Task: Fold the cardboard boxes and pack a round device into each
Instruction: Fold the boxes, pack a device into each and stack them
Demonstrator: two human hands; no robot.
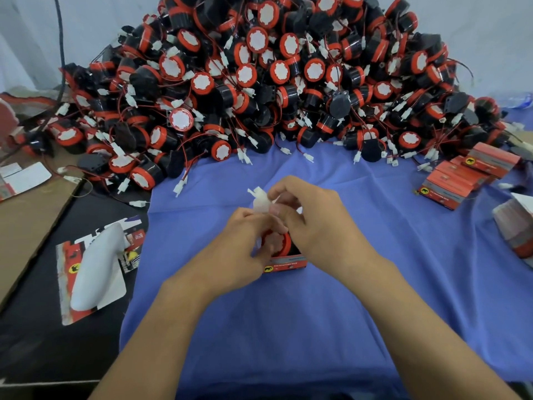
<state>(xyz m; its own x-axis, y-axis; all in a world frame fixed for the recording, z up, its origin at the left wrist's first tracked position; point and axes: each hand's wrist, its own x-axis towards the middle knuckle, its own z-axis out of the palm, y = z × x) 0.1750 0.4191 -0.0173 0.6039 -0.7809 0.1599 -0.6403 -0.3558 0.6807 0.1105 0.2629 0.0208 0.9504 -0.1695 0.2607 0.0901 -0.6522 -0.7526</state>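
Note:
A small red cardboard box [285, 262] stands on the blue cloth [288, 327] at the middle, its top open. A round black-and-red device [284, 242] sits inside it, mostly hidden by my fingers. My left hand [239, 246] grips the box's left side and upper flap. My right hand [314, 223] pinches the white box flaps [261, 202] above the opening. A huge heap of round devices [259, 82] with red wires and white plugs fills the far half of the table.
Closed red boxes [467, 174] lie in a row at the right. A stack of flat box blanks [516, 229] sits at the right edge. At the left lie a white curved piece on printed cards [95, 272], brown cardboard [26, 226] and a black cable [60, 53].

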